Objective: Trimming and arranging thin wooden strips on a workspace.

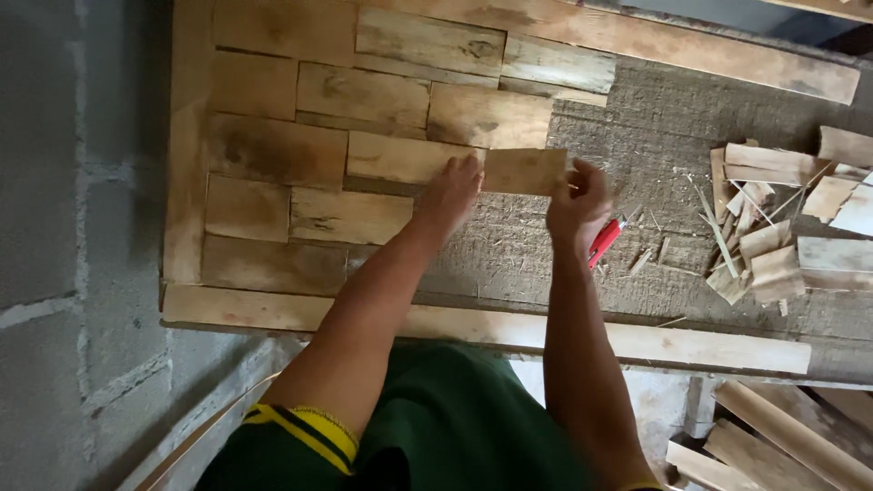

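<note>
1. The left hand (pixel 452 189) lies with fingers spread flat on the left end of a small wood piece (pixel 525 171).
2. The right hand (pixel 576 202) pinches that piece's right end.
3. The piece lies on the rough grey board (pixel 655 145), touching the fitted wood blocks (pixel 346 136).
4. A red cutter (pixel 604 242) lies just beside the right hand.
5. Wood scraps (pixel 773 227) are piled at the bench's right.

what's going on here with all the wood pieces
A person is fitting a small wood block into a patchwork of wooden tiles on a framed board. The left hand presses its left end and the right hand holds its right end. A red utility knife lies beside the right hand, with a heap of offcuts farther right.
</note>
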